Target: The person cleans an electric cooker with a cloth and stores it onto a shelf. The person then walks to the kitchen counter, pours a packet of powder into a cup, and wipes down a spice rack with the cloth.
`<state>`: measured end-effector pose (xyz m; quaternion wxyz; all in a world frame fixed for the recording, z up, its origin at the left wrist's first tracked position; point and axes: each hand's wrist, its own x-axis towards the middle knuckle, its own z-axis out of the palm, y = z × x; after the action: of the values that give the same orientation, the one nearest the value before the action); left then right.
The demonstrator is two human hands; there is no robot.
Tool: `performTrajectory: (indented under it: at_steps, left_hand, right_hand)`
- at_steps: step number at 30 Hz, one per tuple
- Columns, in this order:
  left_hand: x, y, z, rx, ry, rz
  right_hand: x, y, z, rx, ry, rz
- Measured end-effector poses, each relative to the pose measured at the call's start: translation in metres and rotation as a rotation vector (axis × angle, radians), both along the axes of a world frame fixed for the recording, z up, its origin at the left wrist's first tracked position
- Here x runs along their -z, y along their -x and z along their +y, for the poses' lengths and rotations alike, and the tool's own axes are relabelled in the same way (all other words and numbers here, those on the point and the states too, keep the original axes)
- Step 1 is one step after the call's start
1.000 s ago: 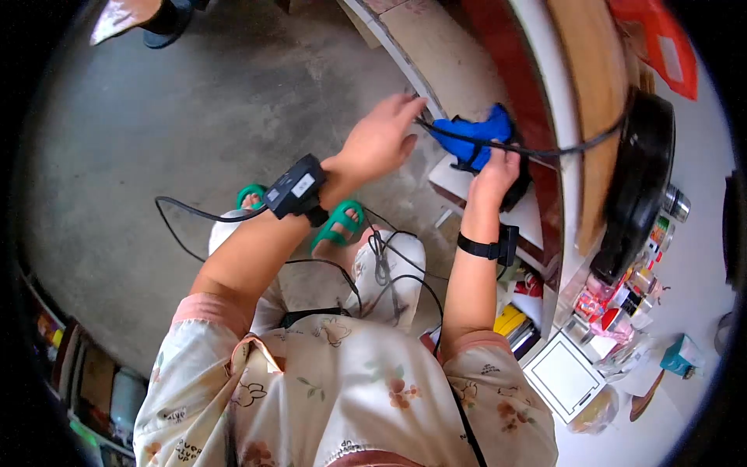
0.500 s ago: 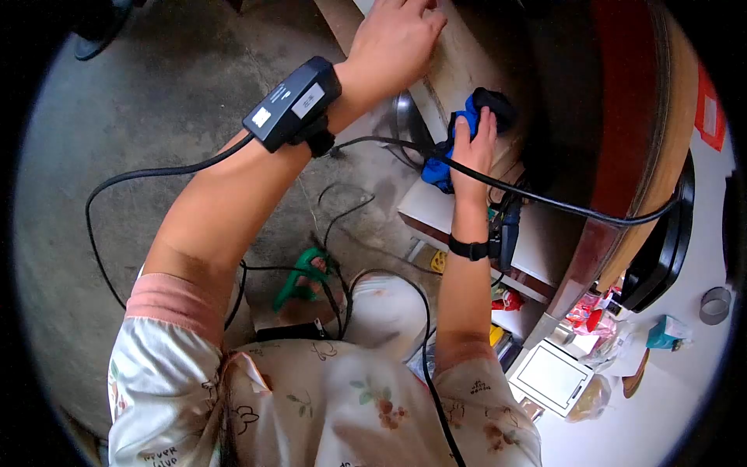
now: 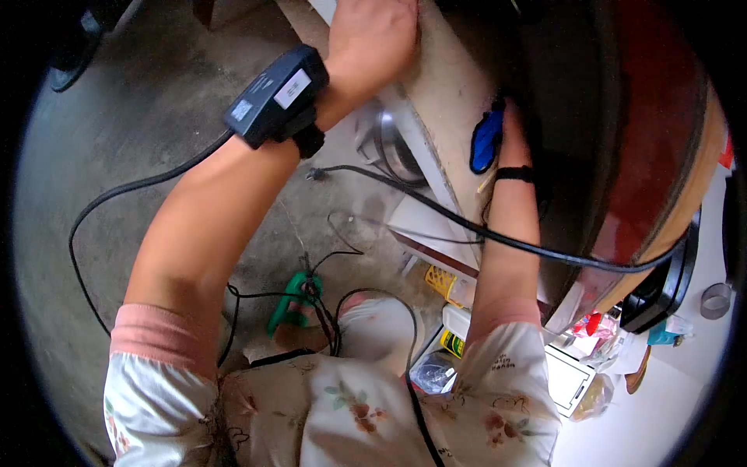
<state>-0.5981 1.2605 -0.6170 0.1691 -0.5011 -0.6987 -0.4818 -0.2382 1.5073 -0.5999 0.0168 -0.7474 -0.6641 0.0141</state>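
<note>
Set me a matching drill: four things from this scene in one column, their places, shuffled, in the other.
Things
1. Black box-shaped device with white label
2. Green open sandal
3. Crumpled blue cloth item
4. White rectangular board with black outline

Places
A. At the right hand
B. Strapped at the left wrist
C. Over the white surface, lower right
D. On a foot

Pairs: 1-B, 2-D, 3-A, 4-C

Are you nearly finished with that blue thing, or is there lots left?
Partway, it seems. Looks done: the blue cloth is at the pale board. In hand: the right hand is against the cloth, the left hand by the board's edge. Left: probably letting go of it; any more, I can't tell.
</note>
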Motion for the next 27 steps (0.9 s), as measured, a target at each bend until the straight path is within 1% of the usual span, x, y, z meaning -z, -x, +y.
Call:
performTrajectory:
  at_steps: [2,4,8,11,14,15,20,23,26,27]
  left_hand:
    - [-0.003,-0.003,-0.004,0.011,-0.016,0.037]
    - [-0.002,-0.005,-0.001,0.041,-0.034,-0.018]
    - [-0.008,-0.006,-0.001,0.066,0.006,-0.043]
    - [-0.013,-0.003,-0.004,0.067,0.025,-0.076]
    - [-0.006,-0.002,-0.002,-0.032,0.159,0.056]
    - [-0.006,-0.001,-0.001,-0.027,0.16,0.054]
    - [0.0,-0.001,0.005,-0.034,0.134,0.046]
    - [-0.004,0.001,0.0,0.01,0.151,0.026]
    - [-0.012,0.001,0.001,0.062,0.078,-0.092]
    - [-0.011,0.0,0.001,0.055,0.08,-0.073]
  right_hand:
    - [-0.002,-0.019,0.02,0.016,0.004,0.009]
    - [0.0,-0.03,0.043,0.013,-0.001,0.023]
    - [-0.003,-0.034,0.084,-0.009,-0.048,0.043]
    - [-0.005,-0.02,0.109,-0.049,-0.097,0.05]
    - [-0.011,0.0,0.127,-0.106,-0.15,0.051]
    - [-0.014,0.009,0.131,-0.124,-0.164,0.048]
    - [-0.016,0.05,0.136,-0.246,-0.236,0.059]
    - [-0.018,0.074,0.131,-0.325,-0.269,0.077]
    - [-0.018,0.097,0.121,-0.404,-0.289,0.106]
    - [-0.019,0.104,0.116,-0.432,-0.293,0.12]
